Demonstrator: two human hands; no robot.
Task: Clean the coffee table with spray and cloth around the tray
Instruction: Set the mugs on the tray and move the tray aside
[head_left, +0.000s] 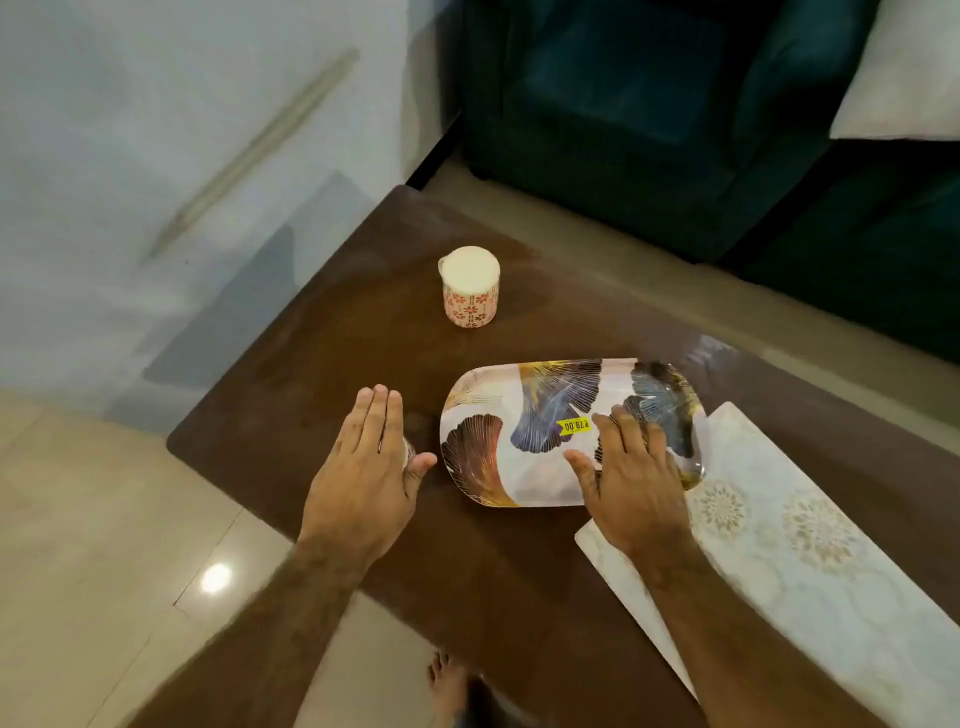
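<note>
Brown wood counter (519, 597) runs diag. from centre to bottom of frame, glossy top. Oval tray (488, 410) w/ fan-leaf print (blue, brown, gold) lies flat at centre-right; yellow price sticker (575, 425) near its middle.

L hand (371, 457): fingers straight and together, palm down, just left of tray, apart from its rim. Small pale obj. partly visible under the palm near the thumb; cannot tell what it is or whether it's held.

R hand (631, 478): fingers spread and relaxed, over right half of tray, thumb over tray's lower part. Contact w/ tray surface not certain; grips nothing visible.

Patterned cup (469, 291), white w/ red floral motifs, stands upright in upper-centre, well apart from tray. Pale table runner (810, 561) w/ gold medallions lies lower right; tray's right end overlaps or touches its edge. Dark green sofa (675, 104) upper right, beige tiled floor (78, 519) lower left, bare foot (445, 686) at bottom centre.
</note>
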